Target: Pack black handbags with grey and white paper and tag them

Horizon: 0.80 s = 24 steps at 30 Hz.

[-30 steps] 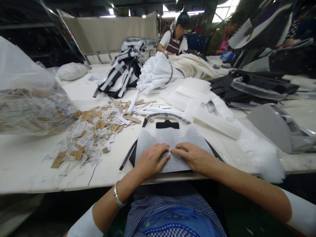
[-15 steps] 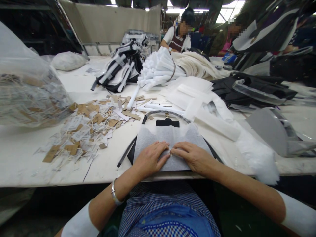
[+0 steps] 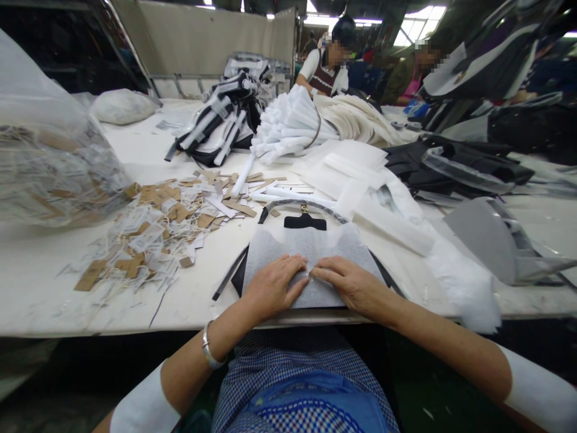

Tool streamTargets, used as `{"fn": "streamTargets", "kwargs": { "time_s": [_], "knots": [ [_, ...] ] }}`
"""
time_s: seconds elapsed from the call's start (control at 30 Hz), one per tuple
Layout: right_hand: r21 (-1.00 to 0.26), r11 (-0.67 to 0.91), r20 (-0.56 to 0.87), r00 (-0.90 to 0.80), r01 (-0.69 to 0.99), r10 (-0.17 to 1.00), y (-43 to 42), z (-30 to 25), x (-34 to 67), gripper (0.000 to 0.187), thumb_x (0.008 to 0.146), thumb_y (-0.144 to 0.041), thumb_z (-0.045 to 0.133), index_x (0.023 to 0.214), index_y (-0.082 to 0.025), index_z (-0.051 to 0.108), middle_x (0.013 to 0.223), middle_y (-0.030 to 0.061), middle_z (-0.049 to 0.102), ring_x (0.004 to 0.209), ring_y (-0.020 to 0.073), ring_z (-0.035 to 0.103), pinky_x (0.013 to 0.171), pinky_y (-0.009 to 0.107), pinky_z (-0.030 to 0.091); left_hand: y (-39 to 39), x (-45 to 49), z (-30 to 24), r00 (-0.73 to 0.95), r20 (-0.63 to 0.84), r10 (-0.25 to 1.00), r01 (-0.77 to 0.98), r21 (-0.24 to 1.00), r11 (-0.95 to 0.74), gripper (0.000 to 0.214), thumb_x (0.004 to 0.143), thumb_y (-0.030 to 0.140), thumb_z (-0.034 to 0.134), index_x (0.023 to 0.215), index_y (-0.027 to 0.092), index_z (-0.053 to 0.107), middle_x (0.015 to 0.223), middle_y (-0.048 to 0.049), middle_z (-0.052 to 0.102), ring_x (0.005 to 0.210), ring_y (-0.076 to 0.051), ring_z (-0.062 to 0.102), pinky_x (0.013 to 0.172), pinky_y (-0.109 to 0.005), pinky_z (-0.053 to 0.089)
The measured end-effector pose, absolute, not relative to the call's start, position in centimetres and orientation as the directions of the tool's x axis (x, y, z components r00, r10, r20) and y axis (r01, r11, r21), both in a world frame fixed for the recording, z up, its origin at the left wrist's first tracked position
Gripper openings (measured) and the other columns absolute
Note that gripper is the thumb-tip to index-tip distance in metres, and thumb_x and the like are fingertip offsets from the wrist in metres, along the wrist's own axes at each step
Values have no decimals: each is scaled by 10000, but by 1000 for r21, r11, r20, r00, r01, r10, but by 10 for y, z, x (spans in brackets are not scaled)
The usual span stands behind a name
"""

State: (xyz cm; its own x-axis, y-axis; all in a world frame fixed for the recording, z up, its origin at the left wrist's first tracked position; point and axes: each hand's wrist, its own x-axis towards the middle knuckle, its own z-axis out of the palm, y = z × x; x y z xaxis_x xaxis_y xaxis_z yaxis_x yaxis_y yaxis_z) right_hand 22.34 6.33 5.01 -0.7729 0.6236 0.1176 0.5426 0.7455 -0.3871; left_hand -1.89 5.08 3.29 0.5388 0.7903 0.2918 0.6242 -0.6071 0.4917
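A black bag [image 3: 305, 223] lies flat at the near edge of the white table [image 3: 54, 300], wrapped in a grey foam sheet [image 3: 311, 249]. Only its black tab, gold clasp and curved handle show above the sheet. My left hand [image 3: 271, 285] and my right hand [image 3: 348, 282] rest palm down on the sheet, side by side. Their fingertips meet at the middle, pressed together on the sheet's seam. A silver bracelet [image 3: 208, 352] sits on my left wrist.
Left of the bag lie scattered brown and white hang tags [image 3: 157, 231], and a clear plastic bag of tags [image 3: 49, 162] beyond. White foam rolls [image 3: 288, 126], foam sheets [image 3: 356, 174], and black bags [image 3: 460, 162] fill the back and right. Two other people work across the table.
My hands stay on the grey sheet with fingertips together. The view has tilted slightly, so everything sits a little higher in the picture.
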Motion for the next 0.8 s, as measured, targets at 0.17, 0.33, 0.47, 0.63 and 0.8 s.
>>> {"fn": "streamTargets", "kwargs": {
  "time_s": [0.17, 0.33, 0.47, 0.63, 0.8],
  "knots": [
    [-370, 746, 138, -761, 554, 633, 64, 48, 222, 483, 924, -66, 365, 1342, -222, 549, 1267, 119, 603, 1170, 234, 554, 1055, 458, 425, 51, -20, 33, 547, 291, 785, 618, 492, -613, 238, 982, 328, 496, 1171, 196, 558, 1285, -78, 647, 1208, -229, 592, 1092, -418, 447],
    [-355, 757, 156, -764, 549, 627, 61, 48, 224, 513, 904, -49, 365, 1369, -204, 518, 1317, 131, 579, 1221, 234, 537, 1086, 462, 403, 50, -20, 33, 544, 291, 787, 618, 496, -611, 244, 982, 327, 504, 1182, 195, 548, 1280, -70, 647, 1194, -223, 599, 1102, -411, 435],
    [-362, 754, 137, -768, 548, 625, 62, 47, 224, 534, 904, -37, 363, 1381, -231, 504, 1302, 120, 585, 1211, 229, 535, 1080, 468, 404, 50, -20, 32, 542, 296, 786, 616, 496, -612, 255, 985, 334, 496, 1194, 198, 547, 1271, -69, 649, 1209, -230, 587, 1092, -413, 443],
    [-336, 761, 126, -774, 555, 620, 65, 48, 221, 488, 917, -58, 382, 1353, -212, 538, 1260, 132, 594, 1150, 238, 551, 998, 426, 470, 51, -20, 32, 550, 293, 782, 617, 489, -617, 233, 986, 326, 492, 1170, 195, 552, 1270, -67, 649, 1194, -229, 593, 1092, -406, 441],
    [-359, 757, 150, -767, 546, 624, 63, 48, 223, 493, 898, -41, 385, 1340, -193, 543, 1287, 138, 588, 1187, 238, 543, 1050, 459, 436, 50, -20, 34, 552, 293, 780, 614, 490, -619, 234, 987, 330, 493, 1168, 189, 543, 1267, -68, 647, 1178, -226, 598, 1079, -406, 449]
  ]
}}
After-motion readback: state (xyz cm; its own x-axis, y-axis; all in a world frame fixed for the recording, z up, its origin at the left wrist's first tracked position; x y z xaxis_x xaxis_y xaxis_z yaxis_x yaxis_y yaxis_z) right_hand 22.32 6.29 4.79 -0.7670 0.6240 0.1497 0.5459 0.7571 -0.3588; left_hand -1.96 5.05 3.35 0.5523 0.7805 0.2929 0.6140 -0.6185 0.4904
